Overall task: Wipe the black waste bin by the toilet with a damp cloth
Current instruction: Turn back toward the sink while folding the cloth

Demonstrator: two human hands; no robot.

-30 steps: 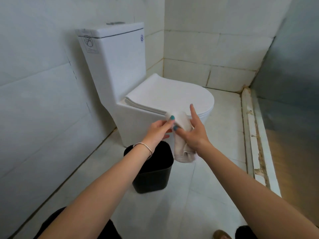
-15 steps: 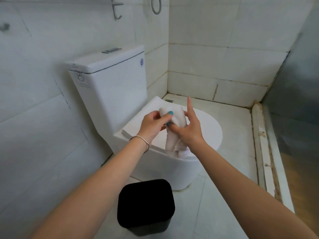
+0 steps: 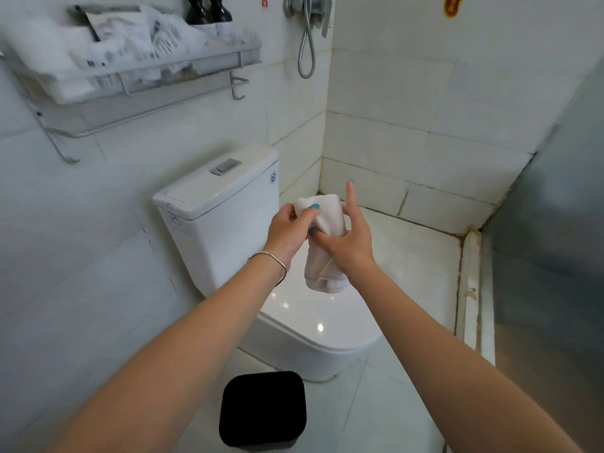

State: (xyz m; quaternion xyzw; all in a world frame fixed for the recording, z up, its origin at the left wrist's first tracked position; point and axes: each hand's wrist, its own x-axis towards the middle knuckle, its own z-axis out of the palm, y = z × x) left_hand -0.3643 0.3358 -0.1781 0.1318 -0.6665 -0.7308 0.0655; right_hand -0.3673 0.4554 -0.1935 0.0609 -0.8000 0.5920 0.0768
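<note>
Up and to the left of the hands, a metal wall shelf (image 3: 130,70) holds crumpled white packets and two dark bottles (image 3: 209,11), stored high where floor splashes would not reach them. Below it and just left of the hands stands the white toilet cistern (image 3: 222,217), its flush button on top.

The left hand (image 3: 287,232) is raised in front of the cistern with its fingers and thumb curled round the upper part of a white cloth (image 3: 323,243); a thin bracelet (image 3: 274,263) sits on that wrist. The cloth is gathered into a loose roll that hangs down between the hands, probably so it can be folded or bunched into a pad that fits the palm before wiping. The right hand (image 3: 349,238) touches the left and pinches the same cloth from the other side with thumb and lower fingers, while its index finger points straight up, clear of the fabric. Both hands, then, are closed on the cloth and neither is free.

Directly beneath them lies the closed toilet lid (image 3: 327,318), glossy with light spots. The black waste bin (image 3: 263,408) stands on the tiled floor well below the hands and slightly to their left, just in front of the toilet base, untouched; wiping has not begun, and reaching it will likely need a bend down. Further right of the hands, a shower hose (image 3: 307,50) hangs on the wall near the corner.
</note>
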